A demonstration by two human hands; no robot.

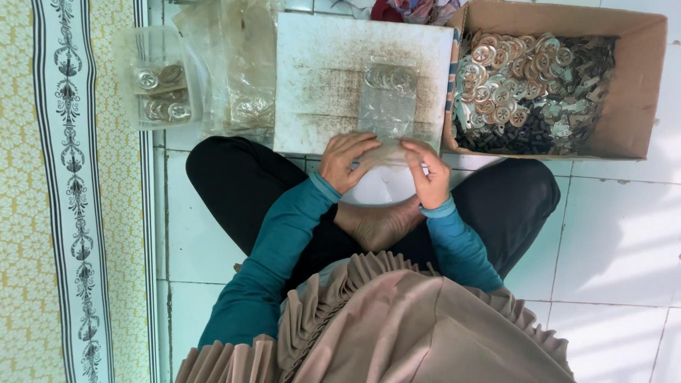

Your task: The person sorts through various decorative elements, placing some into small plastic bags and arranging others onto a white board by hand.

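The clear plastic bag [387, 106] holds metal rings [391, 76] at twelve o'clock; my left hand [345, 160] and right hand [428, 172] pinch its near edge.

Between the hands, the clear plastic bag [387, 106] looks thin and glossy; under it lies a stained, matt white board [319, 71] — right of the right hand [428, 174], shiny metal rings [504, 78] fill a rough cardboard box [638, 85].

A small clear plastic bag [387, 106] is lying lengthwise on a stained white board, its near open end being pinched between both hands. A row of round metal rings [391, 76] is sitting at its far closed end; the rest is lying flat and slightly crinkled.
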